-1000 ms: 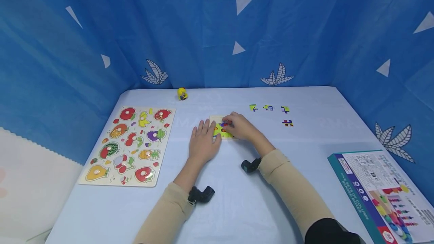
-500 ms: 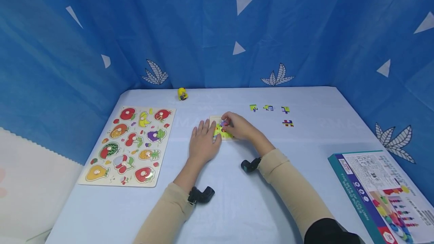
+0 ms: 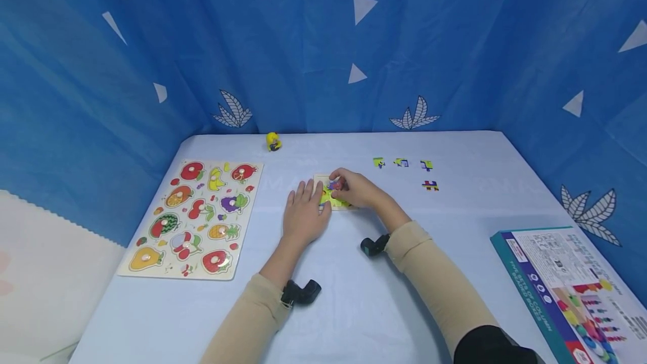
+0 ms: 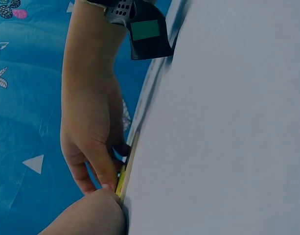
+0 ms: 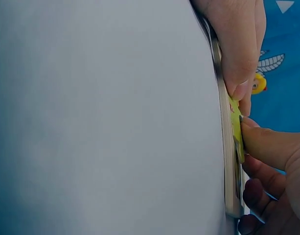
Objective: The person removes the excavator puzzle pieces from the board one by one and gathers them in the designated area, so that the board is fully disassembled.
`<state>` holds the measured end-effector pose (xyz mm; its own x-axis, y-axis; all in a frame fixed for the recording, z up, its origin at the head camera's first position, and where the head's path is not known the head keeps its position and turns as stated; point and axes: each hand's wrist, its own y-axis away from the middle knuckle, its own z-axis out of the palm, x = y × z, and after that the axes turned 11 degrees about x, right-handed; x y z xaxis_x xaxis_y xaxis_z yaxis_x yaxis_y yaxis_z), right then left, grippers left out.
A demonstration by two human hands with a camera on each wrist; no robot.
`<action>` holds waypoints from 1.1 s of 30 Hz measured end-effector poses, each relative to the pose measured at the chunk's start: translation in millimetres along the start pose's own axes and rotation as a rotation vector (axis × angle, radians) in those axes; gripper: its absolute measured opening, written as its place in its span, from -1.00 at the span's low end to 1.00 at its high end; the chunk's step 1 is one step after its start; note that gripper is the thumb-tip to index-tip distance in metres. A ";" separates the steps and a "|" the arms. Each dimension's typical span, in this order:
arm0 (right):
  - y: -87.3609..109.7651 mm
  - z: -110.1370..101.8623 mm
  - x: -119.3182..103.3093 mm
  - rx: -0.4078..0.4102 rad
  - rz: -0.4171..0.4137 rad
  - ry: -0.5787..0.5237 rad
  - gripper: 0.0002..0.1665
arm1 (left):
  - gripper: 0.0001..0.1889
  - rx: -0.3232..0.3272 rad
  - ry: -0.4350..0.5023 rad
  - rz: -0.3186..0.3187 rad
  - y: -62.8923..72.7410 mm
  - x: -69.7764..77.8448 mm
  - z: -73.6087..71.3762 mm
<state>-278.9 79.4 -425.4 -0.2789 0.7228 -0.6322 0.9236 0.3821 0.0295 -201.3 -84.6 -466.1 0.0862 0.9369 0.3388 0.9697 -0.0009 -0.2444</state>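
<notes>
A small wooden jigsaw board (image 3: pixel 320 177) with a yellow-green picture lies mid-table. My left hand (image 3: pixel 305 218) rests flat along its left side, fingers straight, the thumb touching the picture. Over the board, my right hand (image 3: pixel 358 190) pinches a jigsaw piece (image 3: pixel 335 185), purple and red on top, between thumb and forefinger. In the right wrist view the board's edge (image 5: pixel 229 166) is seen side-on, with a yellow-green piece (image 5: pixel 236 122) slightly raised under the right thumb (image 5: pixel 262 142). The right fingers hide part of the board.
Several loose jigsaw pieces (image 3: pixel 401 163) lie at the back right. A fruit puzzle board (image 3: pixel 240 251) is on the left, and a small yellow figure (image 3: pixel 273 141) stands at the back edge. A boxed toy set (image 3: pixel 556 280) lies at the right front.
The right fingers shift very slightly over the board with the jigsaw piece. The left hand stays in place; the head view tilts a little.
</notes>
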 end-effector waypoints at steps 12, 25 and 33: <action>0.3 3.6 5.5 0.029 -0.004 -0.075 -0.58 | -0.32 -0.020 -0.018 -0.007 -0.8 -0.8 3.4; -1.2 5.5 6.2 0.056 -0.009 -0.118 -0.62 | -0.32 -0.005 -0.021 -0.003 0.2 1.0 0.4; -2.5 5.7 5.0 0.105 0.008 -0.114 -0.63 | -0.32 -0.018 -0.033 -0.001 -0.5 1.1 1.4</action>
<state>-281.0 78.8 -433.1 -0.2456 0.6531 -0.7163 0.9498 0.3099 -0.0431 -202.0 -83.1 -466.9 0.0778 0.9481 0.3084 0.9737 -0.0059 -0.2276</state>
